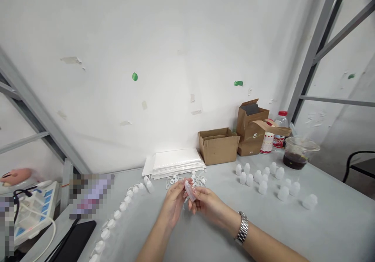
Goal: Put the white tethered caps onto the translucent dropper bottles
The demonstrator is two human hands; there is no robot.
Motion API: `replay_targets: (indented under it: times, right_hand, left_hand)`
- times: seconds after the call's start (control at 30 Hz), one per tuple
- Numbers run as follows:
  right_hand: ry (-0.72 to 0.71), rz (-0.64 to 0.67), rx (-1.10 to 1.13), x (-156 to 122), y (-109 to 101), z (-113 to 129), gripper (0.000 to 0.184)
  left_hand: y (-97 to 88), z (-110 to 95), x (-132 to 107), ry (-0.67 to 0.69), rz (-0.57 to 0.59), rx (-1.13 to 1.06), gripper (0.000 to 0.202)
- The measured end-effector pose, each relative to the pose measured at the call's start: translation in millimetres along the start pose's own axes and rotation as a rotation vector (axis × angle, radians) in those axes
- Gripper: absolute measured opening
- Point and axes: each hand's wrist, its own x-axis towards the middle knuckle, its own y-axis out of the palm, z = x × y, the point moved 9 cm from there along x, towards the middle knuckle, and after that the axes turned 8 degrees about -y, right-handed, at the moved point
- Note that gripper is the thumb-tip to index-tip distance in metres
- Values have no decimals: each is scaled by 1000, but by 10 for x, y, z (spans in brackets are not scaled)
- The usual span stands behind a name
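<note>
Above the grey table, both hands meet around a small translucent plastic bottle (190, 191), which is tilted. My right hand (207, 202), with a metal watch (242, 227) at its wrist, grips the bottle's body. The fingers of my left hand (175, 199) are closed at its upper end; whether a cap sits there is hidden. Just behind the hands lie several white caps with looped straps (200, 179). On the left runs a curved row of white-capped bottles (117, 214). Several uncapped-looking translucent bottles (263, 187) stand scattered at right, and one bottle (309, 201) appears tipped.
A stack of white sheets (175, 163) lies against the wall beside an open cardboard box (221, 150). Further right are a brown paper bag (249, 133), a red-capped bottle (279, 131) and a cup of dark liquid (295, 158). A black phone (74, 240) and power strip (38, 215) are at left.
</note>
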Motion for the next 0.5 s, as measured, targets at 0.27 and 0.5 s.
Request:
replay_targets:
  times: [0.27, 0.5]
  right_hand:
    - [-57, -52, -138, -14, -40, 54, 31]
    - [-171, -157, -429, 15, -162, 159, 36]
  left_hand:
    - [40, -20, -28, -25, 44, -17, 27]
    - [35, -73, -23, 5, 36, -20, 24]
